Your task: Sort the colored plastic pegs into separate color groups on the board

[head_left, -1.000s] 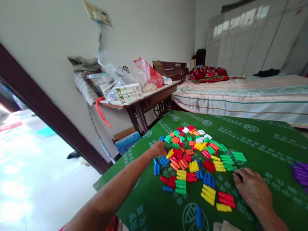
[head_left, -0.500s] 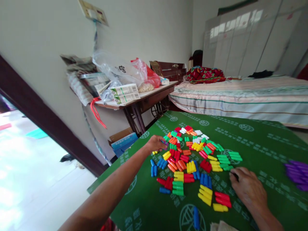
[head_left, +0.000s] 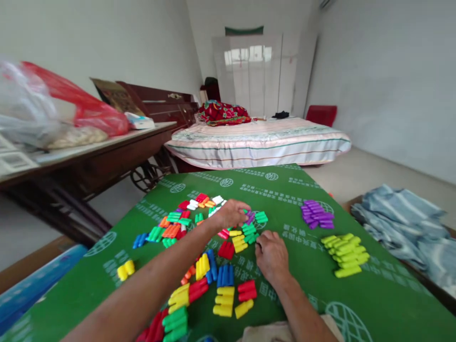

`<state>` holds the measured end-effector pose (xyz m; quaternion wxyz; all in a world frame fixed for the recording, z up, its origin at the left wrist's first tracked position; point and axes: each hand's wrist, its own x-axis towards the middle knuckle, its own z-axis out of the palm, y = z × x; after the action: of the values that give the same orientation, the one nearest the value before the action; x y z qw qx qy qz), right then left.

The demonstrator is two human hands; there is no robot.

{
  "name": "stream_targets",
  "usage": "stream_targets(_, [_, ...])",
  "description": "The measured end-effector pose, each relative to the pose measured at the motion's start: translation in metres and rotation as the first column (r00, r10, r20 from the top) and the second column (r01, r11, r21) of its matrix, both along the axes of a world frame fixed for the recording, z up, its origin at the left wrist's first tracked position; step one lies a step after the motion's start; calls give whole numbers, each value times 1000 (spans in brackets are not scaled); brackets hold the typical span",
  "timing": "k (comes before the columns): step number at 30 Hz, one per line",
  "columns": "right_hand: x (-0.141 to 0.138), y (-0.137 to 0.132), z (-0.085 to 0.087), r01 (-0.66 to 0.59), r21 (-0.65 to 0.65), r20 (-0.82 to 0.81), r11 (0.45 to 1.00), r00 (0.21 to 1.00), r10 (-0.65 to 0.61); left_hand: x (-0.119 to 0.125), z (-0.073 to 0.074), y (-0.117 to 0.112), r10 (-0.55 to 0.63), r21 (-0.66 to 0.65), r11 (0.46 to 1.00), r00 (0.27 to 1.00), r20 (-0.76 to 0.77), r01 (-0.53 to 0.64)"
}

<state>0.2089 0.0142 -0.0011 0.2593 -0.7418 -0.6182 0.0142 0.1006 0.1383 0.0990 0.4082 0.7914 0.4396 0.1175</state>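
Observation:
My left hand [head_left: 231, 214] reaches over the middle of the spread, fingers closed on a purple bullet-shaped plastic block [head_left: 251, 217]. Green blocks [head_left: 261, 217] of the same kind lie just beyond its fingertips. My right hand [head_left: 272, 254] rests on the green table with curled fingers, beside more green blocks [head_left: 250, 233]; what it holds, if anything, is hidden. Yellow blocks [head_left: 240, 244] and red blocks [head_left: 226, 250] lie left of my right hand. My left forearm covers part of the spread.
A purple pile [head_left: 317, 214] and a yellow-green pile [head_left: 346, 254] lie on the right of the green table [head_left: 302, 285]. A side desk [head_left: 107, 149] with plastic bags stands at left, a bed [head_left: 256, 142] behind. Folded blue cloth [head_left: 402, 228] lies at right.
The view has turned right, bringing the yellow-green pile into sight. My left hand, with the purple block, has moved right across the spread, closer to my right hand, which stays by the green blocks.

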Motion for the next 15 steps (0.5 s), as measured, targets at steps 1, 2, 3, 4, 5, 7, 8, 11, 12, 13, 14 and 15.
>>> stream_targets(1, [0, 1, 0, 2, 3, -10, 1000, 1000, -2, 22, -4, 1, -38, 22, 999, 999, -26, 39])
stream_targets(2, [-1, 1, 0, 5, 7, -18, 1000, 1000, -5, 44, -7, 1, -69, 49, 996, 996, -50, 72])
stream_targets(3, [-1, 2, 0, 10, 13, -26, 1000, 1000, -9, 66, -11, 1, -93, 81, 992, 993, -69, 99])
stream_targets(4, [-1, 3, 0, 15, 20, -31, 1000, 999, -14, 86, -14, 0, -118, 117, 985, 989, -89, 128])
stream_targets(5, [-2, 3, 1, 21, 25, -36, 999, 999, -20, 104, -17, 0, -139, 155, 976, 984, -110, 155])
stream_targets(7, [-2, 5, 2, 30, 30, -47, 999, 998, -28, 137, -23, -1, -179, 232, 950, 972, -151, 211])
stream_targets(8, [-2, 5, 2, 33, 33, -55, 999, 998, -31, 151, -25, -1, -196, 265, 935, 965, -172, 237])
stream_targets(11, [-3, 6, 2, 42, 60, -95, 997, 995, -36, 183, -32, -1, -237, 325, 894, 941, -240, 308])
stream_targets(12, [-4, 7, 1, 47, 75, -114, 996, 993, -38, 190, -34, -2, -249, 336, 882, 932, -261, 330])
stream_targets(13, [-4, 7, -1, 52, 92, -136, 994, 990, -40, 196, -36, -2, -262, 343, 871, 923, -281, 351])
stream_targets(14, [-4, 8, -2, 57, 109, -158, 992, 987, -39, 201, -38, -2, -273, 350, 860, 914, -300, 371])
stream_targets(15, [-5, 9, -4, 61, 126, -181, 990, 983, -38, 205, -40, -2, -283, 354, 850, 905, -317, 390])
